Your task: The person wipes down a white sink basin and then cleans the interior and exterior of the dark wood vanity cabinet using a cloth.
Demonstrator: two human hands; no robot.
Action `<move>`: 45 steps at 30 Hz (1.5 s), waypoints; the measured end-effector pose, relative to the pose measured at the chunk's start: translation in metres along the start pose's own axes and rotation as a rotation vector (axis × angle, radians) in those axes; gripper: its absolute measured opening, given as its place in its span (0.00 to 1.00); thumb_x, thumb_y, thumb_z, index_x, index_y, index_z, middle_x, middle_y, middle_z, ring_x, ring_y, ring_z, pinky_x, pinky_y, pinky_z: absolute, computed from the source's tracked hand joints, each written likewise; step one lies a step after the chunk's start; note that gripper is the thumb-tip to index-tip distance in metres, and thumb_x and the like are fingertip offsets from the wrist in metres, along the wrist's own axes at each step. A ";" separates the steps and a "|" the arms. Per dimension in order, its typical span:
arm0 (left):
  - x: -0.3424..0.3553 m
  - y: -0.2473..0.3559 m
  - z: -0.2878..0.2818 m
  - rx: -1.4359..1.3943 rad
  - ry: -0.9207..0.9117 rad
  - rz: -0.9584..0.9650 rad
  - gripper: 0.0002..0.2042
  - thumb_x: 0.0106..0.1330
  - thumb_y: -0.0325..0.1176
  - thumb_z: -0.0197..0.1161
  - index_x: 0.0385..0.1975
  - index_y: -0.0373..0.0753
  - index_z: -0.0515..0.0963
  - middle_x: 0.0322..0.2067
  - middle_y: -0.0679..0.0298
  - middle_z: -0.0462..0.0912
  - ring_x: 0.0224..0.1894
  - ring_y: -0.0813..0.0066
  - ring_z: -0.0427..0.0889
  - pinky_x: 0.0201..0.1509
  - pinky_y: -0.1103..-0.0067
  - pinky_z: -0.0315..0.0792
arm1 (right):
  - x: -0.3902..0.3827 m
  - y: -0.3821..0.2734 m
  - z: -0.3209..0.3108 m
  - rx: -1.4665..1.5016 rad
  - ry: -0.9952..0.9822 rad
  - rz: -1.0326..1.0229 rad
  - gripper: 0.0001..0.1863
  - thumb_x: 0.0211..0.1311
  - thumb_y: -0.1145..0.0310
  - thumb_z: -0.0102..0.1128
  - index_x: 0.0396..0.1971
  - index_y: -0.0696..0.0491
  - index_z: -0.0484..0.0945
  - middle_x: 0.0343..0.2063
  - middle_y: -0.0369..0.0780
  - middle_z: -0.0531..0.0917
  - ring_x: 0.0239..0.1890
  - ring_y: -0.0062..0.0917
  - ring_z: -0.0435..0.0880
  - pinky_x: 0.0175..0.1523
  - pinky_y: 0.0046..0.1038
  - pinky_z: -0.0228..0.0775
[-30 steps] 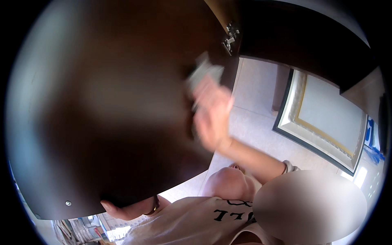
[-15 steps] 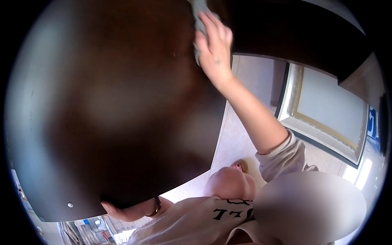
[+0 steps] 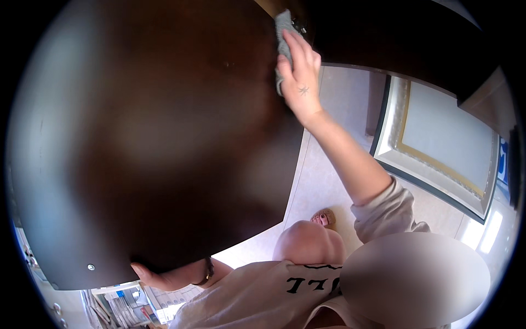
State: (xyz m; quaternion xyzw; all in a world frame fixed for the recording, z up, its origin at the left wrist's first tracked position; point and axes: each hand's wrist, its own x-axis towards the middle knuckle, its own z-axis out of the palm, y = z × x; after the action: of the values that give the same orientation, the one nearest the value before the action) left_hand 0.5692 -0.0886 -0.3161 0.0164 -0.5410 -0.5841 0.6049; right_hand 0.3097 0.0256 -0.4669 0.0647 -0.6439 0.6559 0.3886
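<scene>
A large dark brown glossy panel, like a cabinet door, fills the left and middle of the view. My right hand, its fingers bent over a grey cloth, presses it along the panel's upper right edge. Just beside the cloth sits a small metal fitting, perhaps a hinge. Low on the left, my left hand grips the panel's bottom edge. Its thumb shows, while the other fingers are hidden behind the panel. A round metal screw head is set near the lower left corner.
A dark furniture piece spans the upper right. Below it, a large silver and gold frame stands on the pale tiled floor. Books and papers lie on shelves at the lower left. My bent knee and sandalled foot show near the middle.
My right hand and the cloth have shifted a little right and down, baring the metal fitting. The panel's lower left corner and my left hand have risen slightly.
</scene>
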 end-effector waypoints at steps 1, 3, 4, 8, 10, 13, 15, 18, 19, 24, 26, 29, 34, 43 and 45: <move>-0.002 -0.001 0.002 -0.007 0.034 0.002 0.24 0.60 0.47 0.55 0.48 0.33 0.76 0.49 0.55 0.77 0.49 0.62 0.78 0.50 0.69 0.74 | -0.009 -0.001 -0.001 -0.007 -0.027 0.004 0.25 0.57 0.73 0.53 0.58 0.52 0.70 0.60 0.45 0.69 0.56 0.45 0.63 0.62 0.42 0.56; -0.002 0.000 0.003 0.036 0.067 0.021 0.24 0.60 0.47 0.56 0.49 0.34 0.75 0.49 0.55 0.77 0.49 0.62 0.78 0.51 0.69 0.73 | -0.047 -0.013 -0.011 -0.016 -0.086 0.008 0.25 0.60 0.73 0.51 0.59 0.52 0.68 0.61 0.46 0.66 0.57 0.46 0.62 0.65 0.43 0.53; -0.003 -0.004 0.002 0.061 0.084 0.023 0.24 0.60 0.47 0.56 0.49 0.34 0.75 0.49 0.55 0.77 0.50 0.62 0.77 0.51 0.69 0.73 | -0.075 -0.019 -0.018 -0.029 -0.137 -0.025 0.26 0.59 0.73 0.52 0.60 0.52 0.68 0.63 0.46 0.64 0.57 0.46 0.62 0.64 0.42 0.53; 0.008 -0.009 -0.016 -0.009 0.003 -0.029 0.24 0.60 0.48 0.56 0.49 0.34 0.76 0.50 0.56 0.77 0.50 0.62 0.77 0.52 0.68 0.73 | -0.151 -0.008 -0.048 0.054 -0.327 -0.303 0.31 0.52 0.70 0.57 0.60 0.49 0.69 0.64 0.46 0.64 0.57 0.44 0.64 0.64 0.44 0.51; 0.012 -0.004 -0.024 -0.023 -0.059 -0.044 0.25 0.61 0.50 0.56 0.49 0.34 0.76 0.50 0.57 0.77 0.50 0.61 0.78 0.51 0.67 0.75 | -0.131 0.020 -0.040 -0.013 -0.302 -0.278 0.31 0.54 0.70 0.55 0.62 0.50 0.66 0.64 0.46 0.64 0.58 0.43 0.65 0.65 0.43 0.49; 0.006 0.000 -0.016 -0.077 -0.054 -0.065 0.23 0.62 0.47 0.55 0.49 0.34 0.76 0.51 0.56 0.77 0.51 0.61 0.77 0.54 0.68 0.72 | -0.066 0.069 -0.019 -0.065 -0.213 0.080 0.27 0.63 0.68 0.49 0.64 0.52 0.62 0.65 0.46 0.62 0.62 0.42 0.60 0.67 0.42 0.47; 0.004 -0.002 -0.012 -0.048 -0.044 -0.009 0.22 0.62 0.46 0.55 0.48 0.34 0.76 0.50 0.57 0.78 0.51 0.62 0.77 0.54 0.69 0.72 | -0.066 0.072 -0.020 -0.047 -0.214 0.226 0.26 0.67 0.66 0.45 0.65 0.52 0.61 0.66 0.46 0.60 0.64 0.44 0.56 0.67 0.42 0.46; 0.003 -0.011 -0.003 -0.064 -0.109 -0.016 0.21 0.63 0.45 0.56 0.47 0.34 0.77 0.48 0.57 0.79 0.50 0.62 0.78 0.53 0.70 0.72 | -0.092 0.056 -0.030 -0.061 -0.230 0.222 0.26 0.69 0.62 0.45 0.65 0.52 0.60 0.67 0.46 0.58 0.65 0.45 0.53 0.68 0.42 0.45; 0.003 -0.011 -0.003 -0.072 -0.134 -0.022 0.20 0.63 0.44 0.56 0.47 0.34 0.77 0.48 0.58 0.79 0.50 0.63 0.78 0.52 0.70 0.72 | -0.115 0.041 -0.036 -0.052 -0.246 0.193 0.27 0.69 0.62 0.46 0.66 0.51 0.59 0.67 0.46 0.57 0.64 0.46 0.53 0.68 0.42 0.45; 0.008 -0.001 -0.012 0.071 0.000 0.094 0.23 0.61 0.49 0.56 0.45 0.35 0.78 0.48 0.58 0.78 0.47 0.62 0.79 0.48 0.67 0.75 | -0.142 0.031 -0.045 0.036 -0.340 0.192 0.30 0.68 0.57 0.49 0.67 0.52 0.57 0.68 0.46 0.55 0.64 0.46 0.52 0.69 0.42 0.44; 0.009 -0.007 -0.006 0.029 -0.012 0.071 0.23 0.61 0.49 0.56 0.44 0.35 0.78 0.47 0.58 0.79 0.47 0.62 0.79 0.48 0.67 0.75 | -0.120 0.053 -0.035 -0.007 -0.253 0.204 0.31 0.68 0.55 0.50 0.66 0.53 0.59 0.66 0.47 0.58 0.64 0.46 0.53 0.69 0.40 0.45; 0.001 -0.007 0.007 0.036 -0.002 0.081 0.23 0.61 0.49 0.57 0.45 0.35 0.78 0.47 0.57 0.78 0.48 0.62 0.79 0.48 0.66 0.75 | -0.090 0.063 -0.027 -0.069 -0.195 0.232 0.30 0.68 0.54 0.51 0.65 0.53 0.61 0.64 0.48 0.61 0.63 0.46 0.55 0.67 0.40 0.48; 0.000 0.001 -0.001 -0.033 -0.071 0.041 0.23 0.61 0.47 0.57 0.46 0.33 0.77 0.48 0.57 0.78 0.48 0.61 0.79 0.49 0.65 0.74 | -0.108 -0.021 -0.030 -0.086 -0.196 -0.092 0.32 0.56 0.64 0.61 0.62 0.51 0.65 0.62 0.48 0.65 0.56 0.46 0.62 0.61 0.43 0.55; 0.005 -0.014 0.006 0.024 -0.035 0.021 0.22 0.62 0.46 0.56 0.46 0.32 0.77 0.47 0.55 0.79 0.48 0.60 0.78 0.54 0.67 0.72 | -0.164 -0.065 -0.056 0.167 -0.455 -0.833 0.21 0.53 0.63 0.55 0.48 0.25 0.77 0.57 0.17 0.73 0.48 0.23 0.69 0.49 0.29 0.58; 0.009 -0.016 -0.003 -0.047 -0.113 -0.027 0.23 0.64 0.47 0.53 0.49 0.34 0.75 0.49 0.56 0.78 0.50 0.60 0.78 0.55 0.65 0.71 | -0.180 -0.031 -0.067 0.084 -0.516 -0.861 0.20 0.51 0.62 0.58 0.45 0.26 0.78 0.56 0.19 0.73 0.48 0.25 0.69 0.50 0.31 0.60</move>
State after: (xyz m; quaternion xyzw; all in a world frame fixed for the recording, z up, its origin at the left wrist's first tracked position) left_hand 0.5576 -0.1021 -0.3223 -0.0233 -0.5601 -0.6047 0.5657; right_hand 0.4803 0.0051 -0.5590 0.5000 -0.6070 0.4242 0.4491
